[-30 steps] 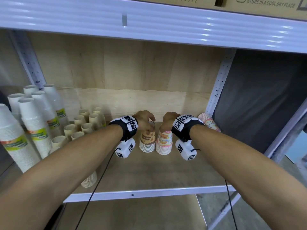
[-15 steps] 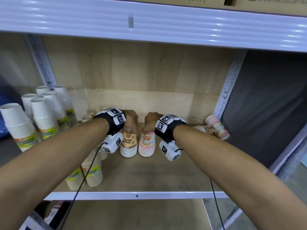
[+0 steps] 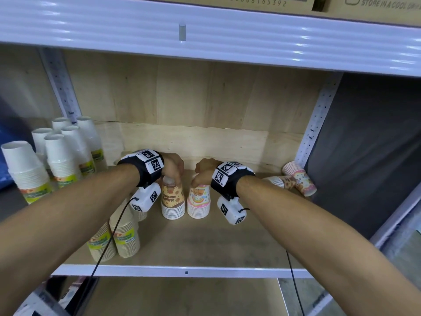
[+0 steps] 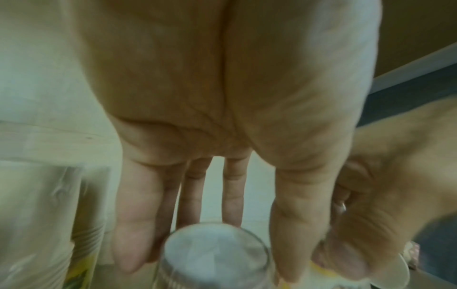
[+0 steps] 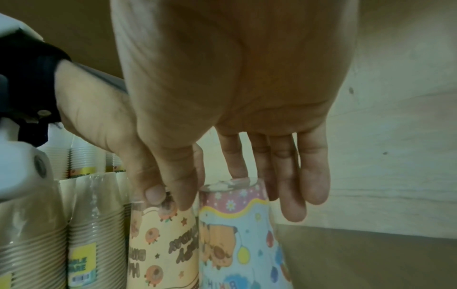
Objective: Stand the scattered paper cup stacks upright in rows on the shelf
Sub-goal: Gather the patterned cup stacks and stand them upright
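Cup stacks: orange stack (image 3: 173, 198) and pink stack (image 3: 198, 200) upright, side by side mid-shelf (image 3: 205, 245). I've my left hand (image 3: 174, 164) and right hand (image 3: 204, 171) pinching their tops. Two fallen stacks (image 3: 298, 180) lie lengthwise to my right; right hand nearer.

brown cardboard box (image 3: 262, 2) above the shelf: number partly cut off, reads "…0888165392" | second brown cardboard box (image 3: 378, 5): "STORE IN A COOL DR…" | cream cartoon paper cup stack (image 5: 163, 244): lettering upside down, unreadable | yellow label on beige cup stack (image 5: 81, 264): partly readable "…ARE"
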Tool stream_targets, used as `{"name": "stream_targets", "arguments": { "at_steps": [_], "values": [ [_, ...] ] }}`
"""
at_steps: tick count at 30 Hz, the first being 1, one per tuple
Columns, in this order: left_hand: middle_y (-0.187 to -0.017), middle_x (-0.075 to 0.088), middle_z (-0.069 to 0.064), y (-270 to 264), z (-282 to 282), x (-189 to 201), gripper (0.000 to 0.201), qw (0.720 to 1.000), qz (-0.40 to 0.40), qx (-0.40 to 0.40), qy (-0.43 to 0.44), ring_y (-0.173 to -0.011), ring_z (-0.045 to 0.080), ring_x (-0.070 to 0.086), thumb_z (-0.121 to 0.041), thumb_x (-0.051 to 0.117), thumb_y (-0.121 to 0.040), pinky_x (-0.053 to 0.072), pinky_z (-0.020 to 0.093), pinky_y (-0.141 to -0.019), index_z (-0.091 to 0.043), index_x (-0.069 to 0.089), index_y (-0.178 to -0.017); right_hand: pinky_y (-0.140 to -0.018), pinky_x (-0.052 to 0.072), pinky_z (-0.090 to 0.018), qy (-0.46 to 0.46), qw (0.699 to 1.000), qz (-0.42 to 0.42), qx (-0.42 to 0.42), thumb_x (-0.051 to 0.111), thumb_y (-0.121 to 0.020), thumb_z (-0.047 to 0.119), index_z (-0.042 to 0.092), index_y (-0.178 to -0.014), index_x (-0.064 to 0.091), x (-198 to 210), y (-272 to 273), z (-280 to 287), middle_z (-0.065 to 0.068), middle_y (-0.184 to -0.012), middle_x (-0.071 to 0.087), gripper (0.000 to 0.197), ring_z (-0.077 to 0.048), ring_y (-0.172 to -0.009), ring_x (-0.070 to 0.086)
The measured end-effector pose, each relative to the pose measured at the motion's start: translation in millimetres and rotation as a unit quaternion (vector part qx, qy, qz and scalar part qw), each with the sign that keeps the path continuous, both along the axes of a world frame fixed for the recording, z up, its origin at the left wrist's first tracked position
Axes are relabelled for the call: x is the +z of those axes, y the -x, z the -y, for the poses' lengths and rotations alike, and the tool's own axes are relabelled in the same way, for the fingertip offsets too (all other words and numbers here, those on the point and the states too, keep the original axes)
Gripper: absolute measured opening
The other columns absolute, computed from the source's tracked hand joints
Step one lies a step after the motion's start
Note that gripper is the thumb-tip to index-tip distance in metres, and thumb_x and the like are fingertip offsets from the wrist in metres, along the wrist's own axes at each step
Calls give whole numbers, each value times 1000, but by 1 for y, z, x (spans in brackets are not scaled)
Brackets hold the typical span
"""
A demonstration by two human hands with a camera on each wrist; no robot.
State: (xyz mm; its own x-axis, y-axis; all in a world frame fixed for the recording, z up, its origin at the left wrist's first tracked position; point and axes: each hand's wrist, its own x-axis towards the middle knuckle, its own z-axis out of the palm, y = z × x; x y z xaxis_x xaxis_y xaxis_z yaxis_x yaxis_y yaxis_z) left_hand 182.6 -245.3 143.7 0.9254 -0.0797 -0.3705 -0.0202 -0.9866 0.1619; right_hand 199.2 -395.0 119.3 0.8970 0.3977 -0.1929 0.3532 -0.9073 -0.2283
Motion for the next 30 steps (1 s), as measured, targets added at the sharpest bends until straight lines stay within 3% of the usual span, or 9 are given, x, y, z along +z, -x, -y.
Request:
{"name": "stream_targets", "arguments": {
  "at_steps": [2,4,6,11,13,16,23,26,30],
  "values": [
    [-111,61,-1,-6,0,7,34,1000,24,-1,-2,-95,19,60,-22,76,-81,53,28,-74,-16,66,-114,-78,53,-29,3,1000,3,-2,66,-74,56,11,-114,65,4,-1,9,-5,-109,67,60,-23,-92,65],
    [-109,60,-3,-15,5,19,29,998,65,2,13,-95,18,60,-30,76,-79,54,30,-77,-24,66,-105,-85,50,-31,-8,1000,15,-6,60,-83,58,9,-122,62,9,-1,20,-6,-118,63,62,-24,-104,62],
    [-106,53,-7,-28,14,29,29,995,93,-8,34,-96,18,58,-36,73,-81,55,30,-76,-27,64,-107,-93,50,-35,-27,999,29,-21,57,-85,59,11,-124,61,15,0,35,-7,-124,61,62,-26,-110,59],
    [-99,51,-9,-54,68,49,28,986,127,-63,82,-87,14,57,-40,70,-85,49,26,-67,-28,63,-109,-90,51,-36,-42,991,89,-92,56,-88,50,15,-116,62,24,-3,98,-6,-119,62,45,-25,-104,60],
    [-100,51,-9,-67,97,47,28,982,146,-91,81,-88,14,54,-41,70,-84,43,26,-73,-28,64,-108,-90,50,-36,-46,985,102,-129,58,-88,45,15,-118,61,20,-8,129,-6,-121,60,42,-25,-108,59],
    [-106,50,-7,-82,141,37,30,975,153,-127,102,-96,15,50,-39,72,-84,41,28,-83,-27,64,-110,-88,50,-35,-59,974,109,-190,59,-87,36,13,-117,60,12,-15,178,-7,-121,60,37,-26,-106,59],
    [-110,52,-3,-105,229,-7,45,966,108,-188,140,-98,18,53,-39,72,-82,44,29,-81,-27,54,-121,-102,44,-39,-97,935,105,-323,58,-91,26,9,-133,47,-48,-35,269,-17,-135,49,48,-34,-121,51],
    [-118,57,-2,-118,258,-32,53,966,87,-192,151,-100,19,55,-37,77,-75,48,31,-82,-29,52,-121,-102,40,-38,-118,917,118,-361,57,-92,23,13,-142,41,-76,-44,289,-14,-139,48,54,-33,-126,48],
    [-137,52,-2,-129,284,-58,67,962,79,-212,153,-117,20,54,-39,76,-76,46,29,-89,-26,47,-136,-104,39,-41,-71,903,161,-392,56,-86,31,23,-143,37,-102,-55,300,-8,-143,40,60,-29,-130,41]
  ]
}}
